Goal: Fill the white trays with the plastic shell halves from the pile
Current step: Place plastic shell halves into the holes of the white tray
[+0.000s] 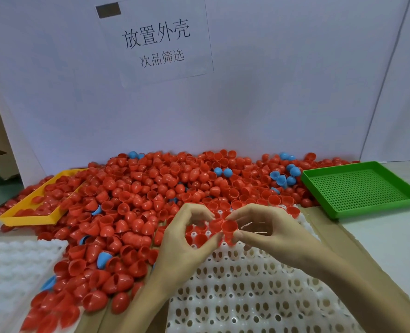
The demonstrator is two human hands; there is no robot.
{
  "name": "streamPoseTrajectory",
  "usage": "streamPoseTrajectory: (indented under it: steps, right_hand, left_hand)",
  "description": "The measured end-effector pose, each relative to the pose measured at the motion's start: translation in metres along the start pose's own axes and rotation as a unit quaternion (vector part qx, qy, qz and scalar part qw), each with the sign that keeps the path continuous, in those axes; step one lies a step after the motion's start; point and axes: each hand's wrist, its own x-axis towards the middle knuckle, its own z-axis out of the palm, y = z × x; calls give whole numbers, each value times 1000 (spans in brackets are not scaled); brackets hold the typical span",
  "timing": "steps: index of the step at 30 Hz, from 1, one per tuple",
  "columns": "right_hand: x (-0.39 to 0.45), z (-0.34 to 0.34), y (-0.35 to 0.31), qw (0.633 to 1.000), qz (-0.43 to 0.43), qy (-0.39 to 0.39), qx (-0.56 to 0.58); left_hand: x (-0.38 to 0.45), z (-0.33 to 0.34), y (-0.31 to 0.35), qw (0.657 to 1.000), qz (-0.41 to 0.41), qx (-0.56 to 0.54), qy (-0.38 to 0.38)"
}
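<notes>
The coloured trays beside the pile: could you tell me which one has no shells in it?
The green tray on the right; the yellow tray on the left holds red shells.

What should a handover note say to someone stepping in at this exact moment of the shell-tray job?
Right hand: pinches a red shell half, open side up, above the white tray.
Left hand: thumb tip touches that shell; its fingers curl above the tray's far rows.
Done: a few red halves sit in the tray's far rows.
Left: nearly all sockets are empty; a second white tray lies at the left with no shells in its sockets. The pile of red and some blue halves lies behind.
</notes>
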Motion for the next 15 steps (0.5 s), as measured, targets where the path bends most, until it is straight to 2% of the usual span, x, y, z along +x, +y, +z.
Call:
streamPoseTrajectory:
  steps: [9,15]
  right_hand:
    - [-1,2,0,993,-38,22,-113]
    - [-4,3,-2,996,-48,12,-71]
  left_hand:
    - [0,-1,1,994,-11,-110,13]
    - [-4,6,7,996,0,-86,18]
